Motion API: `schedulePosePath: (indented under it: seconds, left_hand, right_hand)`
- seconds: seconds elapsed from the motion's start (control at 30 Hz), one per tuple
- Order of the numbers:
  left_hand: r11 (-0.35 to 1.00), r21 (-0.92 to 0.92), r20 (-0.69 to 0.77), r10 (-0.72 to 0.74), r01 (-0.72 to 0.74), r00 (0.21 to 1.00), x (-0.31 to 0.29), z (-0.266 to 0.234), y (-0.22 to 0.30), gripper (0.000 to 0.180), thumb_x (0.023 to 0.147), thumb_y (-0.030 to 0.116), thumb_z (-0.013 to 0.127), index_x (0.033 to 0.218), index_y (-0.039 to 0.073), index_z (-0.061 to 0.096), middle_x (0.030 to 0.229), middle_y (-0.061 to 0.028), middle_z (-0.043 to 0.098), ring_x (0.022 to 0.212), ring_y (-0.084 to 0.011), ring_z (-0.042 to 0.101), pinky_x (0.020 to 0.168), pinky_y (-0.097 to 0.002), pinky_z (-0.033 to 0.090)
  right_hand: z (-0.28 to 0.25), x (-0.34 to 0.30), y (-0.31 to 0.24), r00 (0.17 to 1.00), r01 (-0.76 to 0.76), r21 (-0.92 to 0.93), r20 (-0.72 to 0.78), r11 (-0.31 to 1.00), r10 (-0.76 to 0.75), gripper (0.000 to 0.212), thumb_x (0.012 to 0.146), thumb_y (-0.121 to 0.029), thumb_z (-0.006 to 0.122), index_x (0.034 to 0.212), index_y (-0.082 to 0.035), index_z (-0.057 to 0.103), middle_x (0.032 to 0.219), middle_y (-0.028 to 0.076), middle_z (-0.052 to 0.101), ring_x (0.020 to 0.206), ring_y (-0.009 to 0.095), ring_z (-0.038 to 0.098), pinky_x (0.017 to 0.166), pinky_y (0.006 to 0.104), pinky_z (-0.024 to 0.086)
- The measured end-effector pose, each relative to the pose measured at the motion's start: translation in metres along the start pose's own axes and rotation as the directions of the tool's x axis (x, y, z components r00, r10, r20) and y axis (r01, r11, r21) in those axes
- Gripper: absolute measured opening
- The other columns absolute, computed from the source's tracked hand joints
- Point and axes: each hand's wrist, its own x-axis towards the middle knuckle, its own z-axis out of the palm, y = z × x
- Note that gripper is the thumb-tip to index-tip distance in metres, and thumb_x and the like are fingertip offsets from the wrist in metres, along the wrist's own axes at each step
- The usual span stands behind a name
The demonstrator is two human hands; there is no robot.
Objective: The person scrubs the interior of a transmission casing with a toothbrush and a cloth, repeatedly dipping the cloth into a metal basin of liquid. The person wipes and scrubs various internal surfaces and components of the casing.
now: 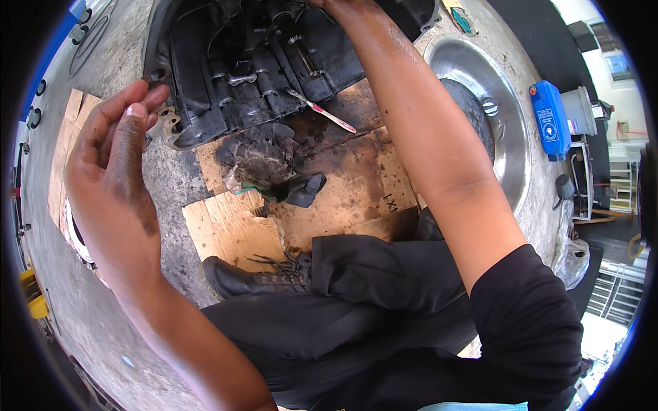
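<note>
While the right hand reaches over the far side of a black ribbed housing, the left hand hangs just beside its left, near corner. From the left fingers the housing lies to the right and far, its long axis running roughly left to right. Of the 2 hands, the left is nearer to that corner; whether it touches the rim cannot be told. Its fingers curl loosely with the thumb laid close against them, and it is unclear whether they pinch anything. The right fingers are out of view, so their state cannot be told.

The housing looks oily, with raised ribs, hollows and a flanged rim pierced by holes. 1 pink-and-white toothbrush slants across its near edge, its handle pointing near and right over stained cardboard.
</note>
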Motion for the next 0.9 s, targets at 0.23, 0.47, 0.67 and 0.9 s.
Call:
schedulePosePath:
  seconds: [0.23, 0.47, 0.67, 0.9]
  left_hand:
    - [0.999, 0.043, -0.038, -0.013, 0.015, 0.999, 0.000, 0.002, 0.000, 0.032, 0.098, 0.021, 0.064, 0.118, -0.003, 0.068, 0.106, -0.0140, 0.074, 0.101, -0.0171, 0.067, 0.098, -0.0306, 0.046]
    - [0.994, 0.047, -0.015, -0.097, 0.097, 0.995, 0.001, 0.005, 0.007, 0.032, 0.098, 0.026, 0.059, 0.117, 0.003, 0.069, 0.106, -0.0081, 0.075, 0.101, -0.0163, 0.067, 0.098, -0.0340, 0.045]
    - [0.993, 0.014, 0.002, -0.120, 0.120, 0.993, 0.004, 0.006, 0.004, 0.027, 0.098, 0.019, 0.057, 0.114, -0.001, 0.062, 0.104, -0.0106, 0.076, 0.102, -0.0175, 0.067, 0.097, -0.0295, 0.047]
    - [0.997, -0.043, 0.039, -0.060, 0.061, 0.997, 0.001, 0.010, 0.003, 0.028, 0.098, 0.016, 0.056, 0.115, -0.006, 0.054, 0.105, -0.0132, 0.075, 0.101, -0.0174, 0.066, 0.098, -0.0273, 0.047]
  right_hand:
    - [0.005, 0.006, -0.007, 0.999, -0.031, 0.004, 0.034, 1.000, 0.031, 0.045, 0.097, -0.032, 0.046, 0.126, -0.002, 0.061, 0.133, 0.023, 0.060, 0.122, 0.039, 0.056, 0.104, 0.0447, 0.044]
    - [-0.008, 0.003, -0.011, 0.994, -0.080, 0.020, 0.074, 0.997, 0.079, 0.045, 0.098, -0.032, 0.046, 0.127, -0.002, 0.061, 0.133, 0.023, 0.060, 0.123, 0.038, 0.056, 0.104, 0.0445, 0.043]
    - [-0.017, -0.006, -0.011, 0.994, -0.078, 0.050, 0.085, 0.996, 0.073, 0.045, 0.098, -0.032, 0.045, 0.127, -0.002, 0.061, 0.133, 0.023, 0.060, 0.123, 0.038, 0.056, 0.104, 0.0443, 0.043]
    - [-0.009, -0.004, -0.015, 0.998, -0.035, 0.024, 0.051, 0.999, 0.033, 0.045, 0.098, -0.032, 0.045, 0.127, -0.002, 0.060, 0.133, 0.022, 0.060, 0.123, 0.038, 0.056, 0.104, 0.0440, 0.043]
